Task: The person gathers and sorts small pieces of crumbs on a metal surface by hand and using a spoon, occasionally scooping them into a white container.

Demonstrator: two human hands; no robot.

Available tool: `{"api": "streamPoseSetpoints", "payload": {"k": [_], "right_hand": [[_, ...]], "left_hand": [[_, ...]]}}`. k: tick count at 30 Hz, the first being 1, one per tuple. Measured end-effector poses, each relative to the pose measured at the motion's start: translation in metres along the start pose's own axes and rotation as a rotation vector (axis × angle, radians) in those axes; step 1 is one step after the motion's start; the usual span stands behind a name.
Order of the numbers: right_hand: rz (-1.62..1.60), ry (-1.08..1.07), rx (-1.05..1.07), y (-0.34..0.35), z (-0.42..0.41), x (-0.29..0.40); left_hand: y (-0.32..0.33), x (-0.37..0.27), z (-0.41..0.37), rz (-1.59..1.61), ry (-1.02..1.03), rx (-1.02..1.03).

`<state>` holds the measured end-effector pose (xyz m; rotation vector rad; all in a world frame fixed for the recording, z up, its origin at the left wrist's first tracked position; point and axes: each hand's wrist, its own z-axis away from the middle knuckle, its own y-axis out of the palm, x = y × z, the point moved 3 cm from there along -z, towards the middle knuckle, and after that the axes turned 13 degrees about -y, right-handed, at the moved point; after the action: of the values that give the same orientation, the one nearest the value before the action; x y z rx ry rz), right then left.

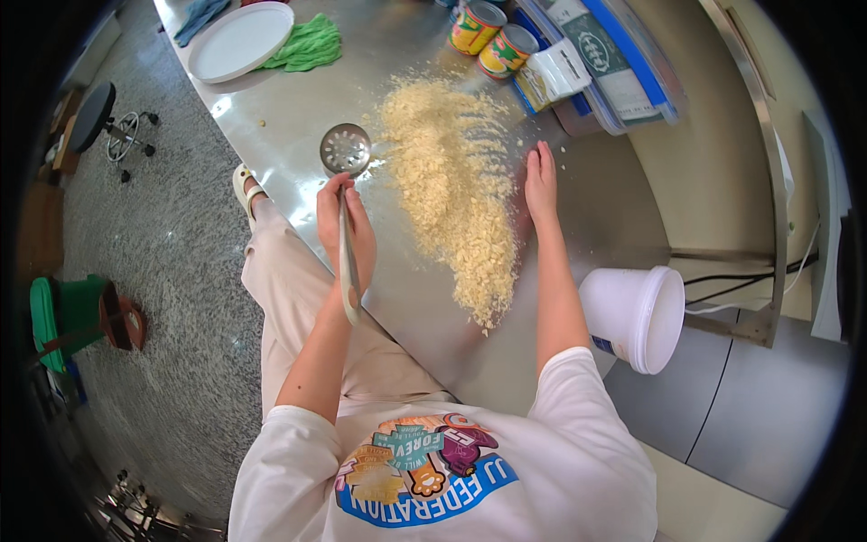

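Observation:
My left hand [347, 230] is closed around the handle of a metal slotted ladle [345, 149], whose round perforated bowl rests at the left edge of a pale yellow crumbly heap [447, 183]. The heap of flakes and crumbs lies spread over the stainless steel table [406, 298]. On the heap's right side is my right hand [540, 179], holding nothing, its fingers extended and close together, palm turned towards the crumbs. Finger-like furrows mark the heap's upper right part.
Two food cans [476, 27], a white and yellow packet [552, 74] and blue-edged plastic boxes [609, 61] stand at the back right. A white bucket [616, 311] lies tipped at right. A white round lid [242, 42] and green cloth [308, 44] are at back left.

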<state>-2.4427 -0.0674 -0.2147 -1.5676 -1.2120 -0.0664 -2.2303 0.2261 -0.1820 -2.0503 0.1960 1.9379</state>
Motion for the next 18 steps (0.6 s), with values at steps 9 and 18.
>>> {"api": "streamPoseSetpoints", "payload": {"k": [9, 18], "right_hand": [[-0.257, -0.239, 0.222, 0.130, -0.113, 0.072], [-0.120, -0.768, 0.613, 0.158, -0.094, 0.164]], "left_hand": [[0.000, 0.005, -0.002, -0.039, 0.011, -0.076], [-0.002, 0.001, -0.003, -0.032, 0.030, -0.092]]}}
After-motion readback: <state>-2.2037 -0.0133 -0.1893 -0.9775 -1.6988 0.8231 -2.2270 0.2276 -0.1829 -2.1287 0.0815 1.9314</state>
